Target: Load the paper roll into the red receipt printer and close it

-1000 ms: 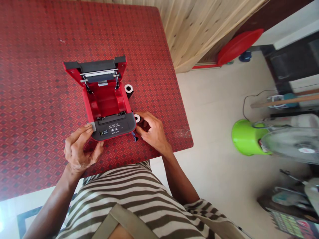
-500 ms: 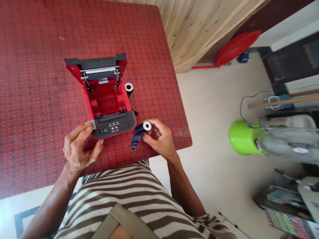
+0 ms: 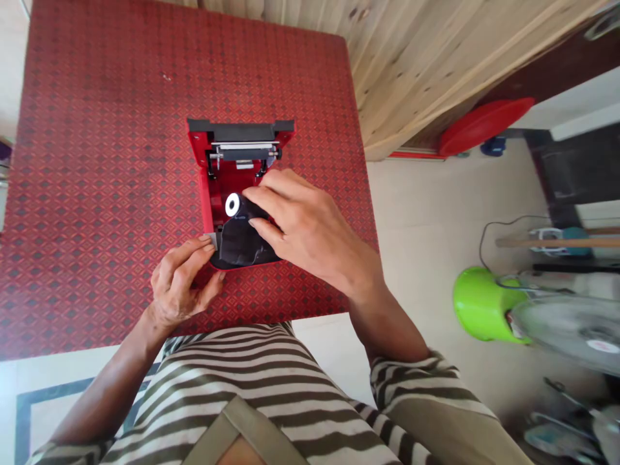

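A red and black label printer (image 3: 205,201) sits on the table with its lid (image 3: 245,133) raised, showing the roller inside. My left hand (image 3: 180,284) grips the front left corner of the printer, fingertips on top and thumb below. Between the fingers and thumb of my right hand (image 3: 312,229) is a dark paper roll (image 3: 233,205) with a white end and a hollow core. It is over the printer's red compartment; whether it touches the bottom I cannot tell. Its loose dark end (image 3: 241,243) drapes over the front panel, covering the buttons.
The red patterned table (image 3: 116,161) has its right edge just past my right hand. Wooden panelling (image 3: 402,58) borders the far side. On the floor to the right stand a green bucket (image 3: 477,303) and a fan (image 3: 576,329).
My right hand has carried the roll from beside the printer's front right corner up and left over the open compartment. My left hand keeps its grip on the corner. The view has shifted.
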Demonstrator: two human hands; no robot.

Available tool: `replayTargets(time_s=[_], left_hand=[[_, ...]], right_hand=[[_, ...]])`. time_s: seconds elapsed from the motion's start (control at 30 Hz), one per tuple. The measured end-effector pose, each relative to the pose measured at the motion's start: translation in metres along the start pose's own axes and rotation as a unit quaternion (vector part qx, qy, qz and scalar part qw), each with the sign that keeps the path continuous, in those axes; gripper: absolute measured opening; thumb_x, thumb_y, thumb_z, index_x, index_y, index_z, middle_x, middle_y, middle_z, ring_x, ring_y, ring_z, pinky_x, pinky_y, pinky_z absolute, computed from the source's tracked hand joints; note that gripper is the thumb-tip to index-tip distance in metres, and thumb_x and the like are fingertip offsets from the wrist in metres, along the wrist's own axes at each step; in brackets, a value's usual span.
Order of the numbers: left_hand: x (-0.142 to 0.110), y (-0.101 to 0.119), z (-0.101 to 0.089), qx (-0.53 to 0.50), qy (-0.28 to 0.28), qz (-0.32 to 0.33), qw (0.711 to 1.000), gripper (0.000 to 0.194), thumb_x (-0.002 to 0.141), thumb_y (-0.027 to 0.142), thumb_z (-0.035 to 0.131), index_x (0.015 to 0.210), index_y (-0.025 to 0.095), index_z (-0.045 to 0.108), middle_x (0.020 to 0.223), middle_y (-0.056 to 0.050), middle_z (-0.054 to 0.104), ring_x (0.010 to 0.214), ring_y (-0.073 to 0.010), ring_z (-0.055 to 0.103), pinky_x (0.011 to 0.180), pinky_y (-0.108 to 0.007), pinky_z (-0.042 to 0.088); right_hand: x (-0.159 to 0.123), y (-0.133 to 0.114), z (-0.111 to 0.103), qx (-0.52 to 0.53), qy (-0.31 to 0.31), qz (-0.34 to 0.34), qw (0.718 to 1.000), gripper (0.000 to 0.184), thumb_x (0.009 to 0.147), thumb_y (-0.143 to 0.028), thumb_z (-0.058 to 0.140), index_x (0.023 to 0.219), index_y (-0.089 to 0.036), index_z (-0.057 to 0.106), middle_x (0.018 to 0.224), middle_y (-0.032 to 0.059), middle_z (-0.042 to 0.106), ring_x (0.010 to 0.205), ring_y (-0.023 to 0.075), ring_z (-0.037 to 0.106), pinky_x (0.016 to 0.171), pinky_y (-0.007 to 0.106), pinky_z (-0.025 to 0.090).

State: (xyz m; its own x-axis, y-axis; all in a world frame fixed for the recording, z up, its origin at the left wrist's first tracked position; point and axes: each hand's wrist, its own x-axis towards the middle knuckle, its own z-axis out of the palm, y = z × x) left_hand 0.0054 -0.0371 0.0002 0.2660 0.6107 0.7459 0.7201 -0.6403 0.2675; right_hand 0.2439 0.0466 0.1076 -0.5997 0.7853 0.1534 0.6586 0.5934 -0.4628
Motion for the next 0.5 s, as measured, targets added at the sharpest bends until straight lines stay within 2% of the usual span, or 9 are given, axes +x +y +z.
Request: replayTargets(time_s=[0.1,0.23,0.37,0.5], left_hand=[[-0.005,-0.001,-0.001,-0.01,-0.016,-0.011,1.0,0.069,0.087,0.027,0.084,0.149,0.02,0.054,0.126,-0.011,0.076,0.109,-0.0249,0.079,0.09,-0.035,0.067],[-0.008,-0.001,-0.001,-0.018,-0.023,-0.024,0.999,0.069,0.087,0.027,0.085,0.149,0.024,0.055,0.128,-0.01,0.076,0.111,-0.025,0.079,0.091,-0.034,0.067],[-0.006,0.001,-0.001,-0.033,-0.017,-0.022,0.999,0.075,0.085,0.025,0.087,0.152,0.022,0.053,0.129,-0.01,0.076,0.112,-0.0237,0.078,0.089,-0.031,0.065],[-0.003,0.002,-0.001,-0.032,-0.015,-0.018,0.999,0.076,0.084,0.024,0.086,0.152,0.019,0.053,0.127,-0.012,0.076,0.11,-0.0238,0.078,0.088,-0.031,0.065]], right_hand=[[0.017,-0.003,0.017,-0.072,-0.035,-0.001,0.997,0.025,0.101,-0.003,0.054,0.107,-0.017,0.073,0.113,0.0125,0.068,0.113,0.0301,0.065,0.094,0.044,0.059],[0.034,0.006,0.033,-0.113,-0.047,-0.016,0.992,0.037,0.101,0.002,0.042,0.1,-0.015,0.075,0.107,0.0142,0.071,0.103,0.0281,0.067,0.083,0.041,0.058],[0.047,0.015,0.036,-0.122,-0.103,-0.016,0.987,0.037,0.099,0.002,0.042,0.094,-0.014,0.076,0.099,0.0138,0.073,0.091,0.0252,0.069,0.08,0.04,0.055],[0.054,0.016,0.036,-0.14,-0.136,0.004,0.981,0.035,0.099,0.001,0.045,0.095,-0.013,0.077,0.099,0.0157,0.075,0.091,0.0275,0.071,0.078,0.04,0.054]])
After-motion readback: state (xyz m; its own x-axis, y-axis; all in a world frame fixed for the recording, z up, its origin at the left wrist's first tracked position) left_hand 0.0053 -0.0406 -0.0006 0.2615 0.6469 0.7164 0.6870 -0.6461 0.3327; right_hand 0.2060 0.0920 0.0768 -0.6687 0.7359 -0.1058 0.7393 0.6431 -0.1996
